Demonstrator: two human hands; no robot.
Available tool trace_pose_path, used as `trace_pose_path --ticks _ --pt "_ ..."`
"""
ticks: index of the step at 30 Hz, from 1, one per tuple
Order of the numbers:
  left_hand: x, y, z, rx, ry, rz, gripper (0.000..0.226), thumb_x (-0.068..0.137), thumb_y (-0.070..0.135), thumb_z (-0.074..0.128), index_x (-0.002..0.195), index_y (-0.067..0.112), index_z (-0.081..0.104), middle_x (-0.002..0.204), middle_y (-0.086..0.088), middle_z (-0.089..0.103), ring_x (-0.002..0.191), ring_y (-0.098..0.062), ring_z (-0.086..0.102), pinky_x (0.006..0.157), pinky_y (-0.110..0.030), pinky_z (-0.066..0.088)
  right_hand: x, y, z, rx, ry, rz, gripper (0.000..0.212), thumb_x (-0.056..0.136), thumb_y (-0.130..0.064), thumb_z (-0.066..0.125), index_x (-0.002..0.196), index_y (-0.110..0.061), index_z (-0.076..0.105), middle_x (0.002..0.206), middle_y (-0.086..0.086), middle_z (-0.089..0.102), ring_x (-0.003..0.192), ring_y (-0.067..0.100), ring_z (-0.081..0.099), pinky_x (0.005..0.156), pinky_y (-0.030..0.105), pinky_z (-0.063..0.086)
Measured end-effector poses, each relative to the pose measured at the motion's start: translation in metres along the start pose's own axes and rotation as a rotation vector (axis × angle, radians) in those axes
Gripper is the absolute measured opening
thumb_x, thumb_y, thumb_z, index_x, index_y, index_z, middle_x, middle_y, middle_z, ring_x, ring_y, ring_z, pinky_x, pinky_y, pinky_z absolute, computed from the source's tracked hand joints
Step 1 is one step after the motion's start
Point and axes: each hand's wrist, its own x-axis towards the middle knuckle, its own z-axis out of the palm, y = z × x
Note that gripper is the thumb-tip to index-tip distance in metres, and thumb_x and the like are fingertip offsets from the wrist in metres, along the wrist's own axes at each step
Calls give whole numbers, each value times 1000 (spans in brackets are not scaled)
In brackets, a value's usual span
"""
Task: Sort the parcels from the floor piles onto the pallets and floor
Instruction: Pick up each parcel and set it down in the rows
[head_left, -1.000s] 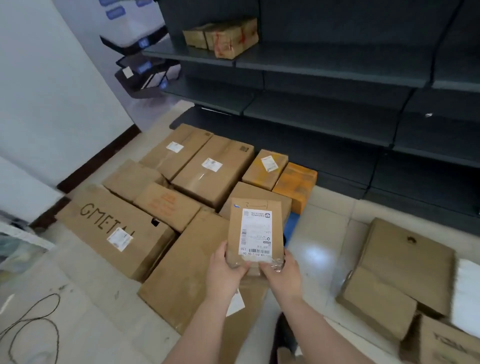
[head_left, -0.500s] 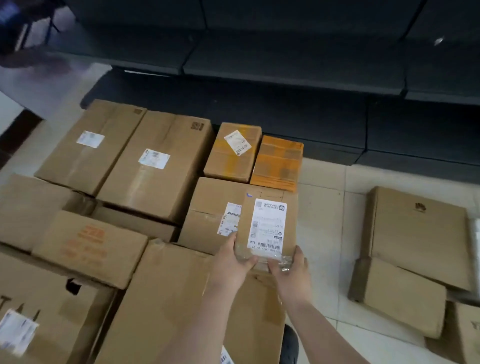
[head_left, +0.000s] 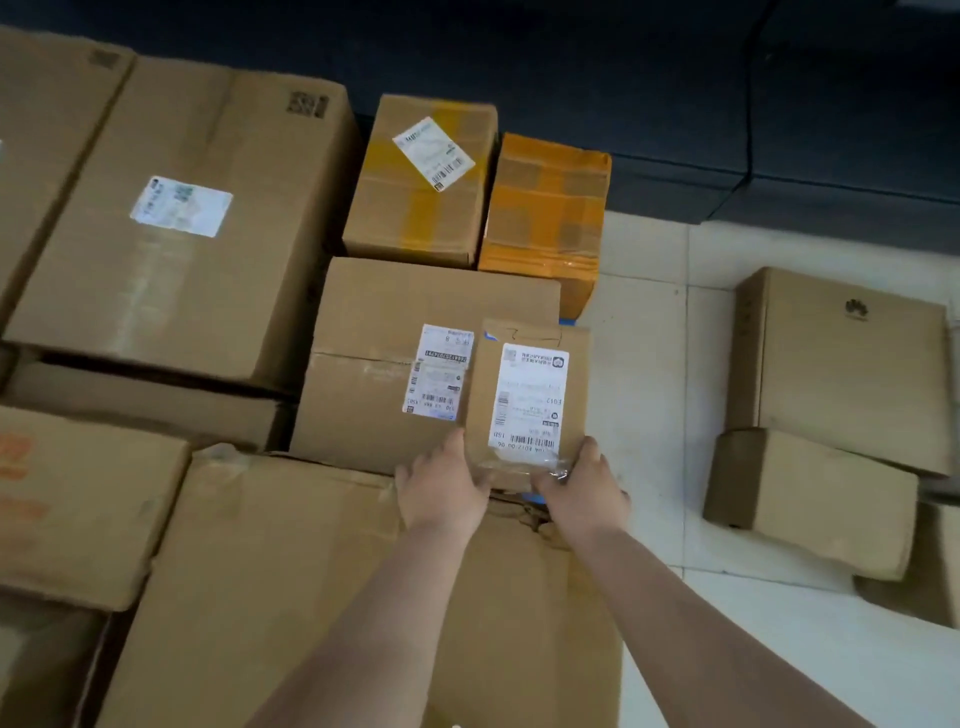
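small parcel (head_left: 527, 400) held at its near corners by both hands.
left hand (head_left: 441, 491) and right hand (head_left: 584, 488) fingers are clamped on it; it is positioned against the labelled box (head_left: 384, 358), beside the tiled floor (head_left: 644, 395).

Both my forearms reach forward and slightly inward, bare to the lower frame edge. My left hand (head_left: 441, 486) grips the near left corner of the small parcel (head_left: 524, 400), thumb up along its side. My right hand (head_left: 584, 488) grips the near right corner, thumb up, fingers curled beneath.
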Motion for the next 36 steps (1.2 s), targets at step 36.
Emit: trace_pose_path --ticks 36 --pt "-576 231 -46 540 93 691 30 94 33 44 119 22 56 120 -3 61 118 -24 49 94 -35 32 -511 310 -292 -303 348 -126 39 96 -38 45 129 -18 51 130 3 52 125 24 42 101 36 37"
